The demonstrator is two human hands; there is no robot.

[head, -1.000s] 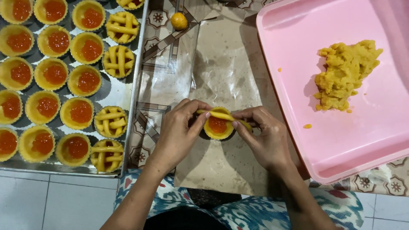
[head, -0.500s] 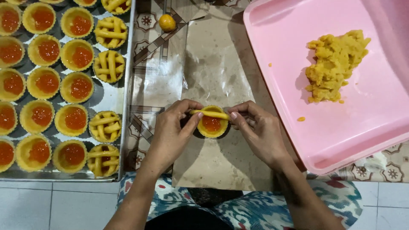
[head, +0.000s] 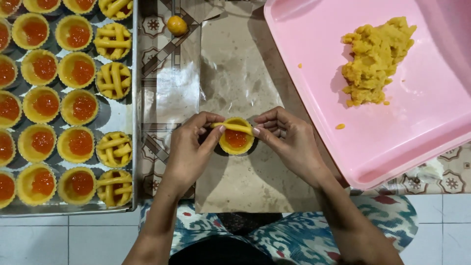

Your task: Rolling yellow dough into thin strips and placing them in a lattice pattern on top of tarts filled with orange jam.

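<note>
A small round tart (head: 236, 139) with orange jam filling sits on a sheet of baking paper (head: 235, 64). A thin strip of yellow dough (head: 231, 127) lies across its upper part. My left hand (head: 191, 149) pinches the strip's left end at the tart's rim. My right hand (head: 289, 140) pinches the strip's right end. Both hands flank the tart closely.
A metal baking tray (head: 122, 113) at left holds several jam tarts, some topped with dough lattice (head: 114, 79). A pink plastic tray (head: 319, 59) at right holds a lump of yellow dough (head: 375, 61). A small dough ball (head: 176, 25) lies at the top. White floor tiles run below.
The dough strip has been lowered flat across the tart's upper part, and both hands have stayed at its ends. The camera view has shifted slightly.
</note>
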